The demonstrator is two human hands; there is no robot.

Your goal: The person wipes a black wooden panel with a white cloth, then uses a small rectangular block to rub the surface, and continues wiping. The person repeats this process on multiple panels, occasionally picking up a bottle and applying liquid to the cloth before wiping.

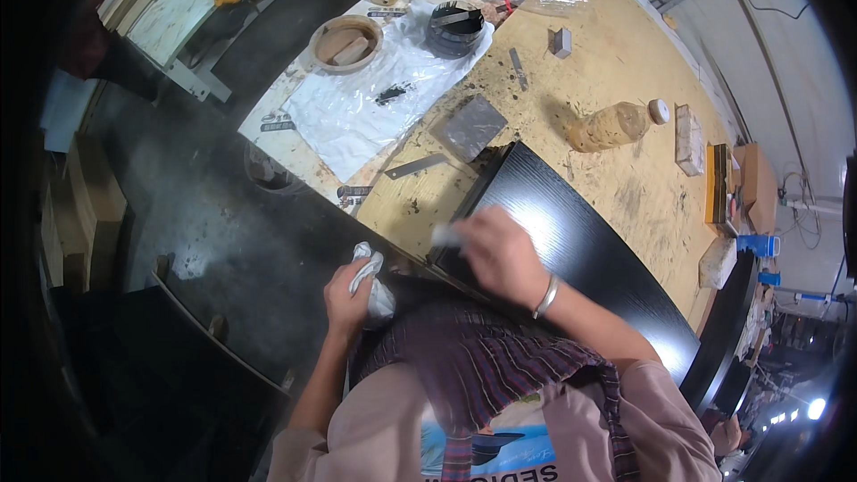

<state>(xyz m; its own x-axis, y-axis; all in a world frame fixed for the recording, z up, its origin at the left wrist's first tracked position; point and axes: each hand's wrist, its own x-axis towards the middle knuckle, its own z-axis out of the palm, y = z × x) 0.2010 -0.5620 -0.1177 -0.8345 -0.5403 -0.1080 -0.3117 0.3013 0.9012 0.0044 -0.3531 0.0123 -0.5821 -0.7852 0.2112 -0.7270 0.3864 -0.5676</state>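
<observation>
The black wood-grain panel (580,259) lay on the workbench (616,54), already dark and glossy. The right hand (500,254) pressed a small white pad (446,235) on its near corner; the left hand (350,290), beside that corner, gripped a crumpled white rag (375,281). Wiping seemed unfinished.

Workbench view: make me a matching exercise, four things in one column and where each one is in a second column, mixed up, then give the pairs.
Things:
1. white rag
2. black panel
3. plastic bottle
4. wooden bowl

Places:
A. lying on its side on the bench
B. bunched in the left hand
C. beside the white plastic sheet
D. under the right hand

Pairs: 1-B, 2-D, 3-A, 4-C
</observation>
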